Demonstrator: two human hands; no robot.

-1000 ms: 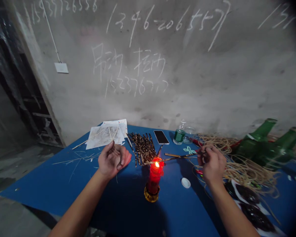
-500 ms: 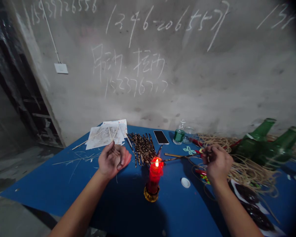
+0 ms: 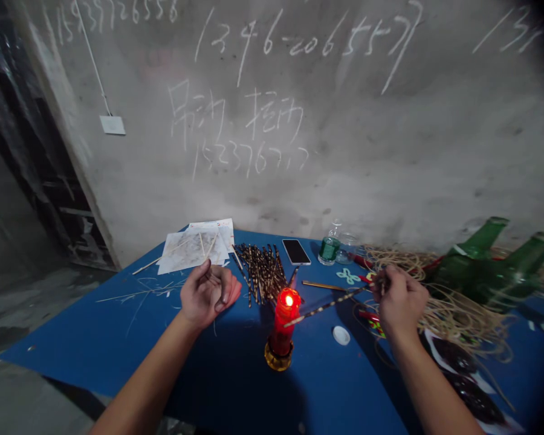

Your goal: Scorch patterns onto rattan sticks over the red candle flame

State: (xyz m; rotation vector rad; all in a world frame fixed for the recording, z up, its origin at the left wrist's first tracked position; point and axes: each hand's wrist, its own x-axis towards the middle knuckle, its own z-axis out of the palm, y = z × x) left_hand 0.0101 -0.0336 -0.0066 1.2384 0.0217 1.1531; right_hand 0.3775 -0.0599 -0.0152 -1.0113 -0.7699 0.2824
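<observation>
The right hand (image 3: 399, 302) grip pinches one end of the speckled stick (image 3: 326, 307), likely keeping the fingers clear of heat. The stick's free end slants down-left of the grip, by the lit candle (image 3: 278, 338). The left hand (image 3: 208, 296) rests half-curled on the worktop (image 3: 118, 338); whether its grip holds anything cannot be told.

single head-worn view, looking forward and down, blue table (image 3: 118, 338) near, wall (image 3: 344, 151) behind

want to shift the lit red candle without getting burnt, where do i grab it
Grip the tall red candle low, at its amber round base, coming from the near left: the flame burns on top, and the thin speckled stick in the right hand reaches in from the right.
</observation>
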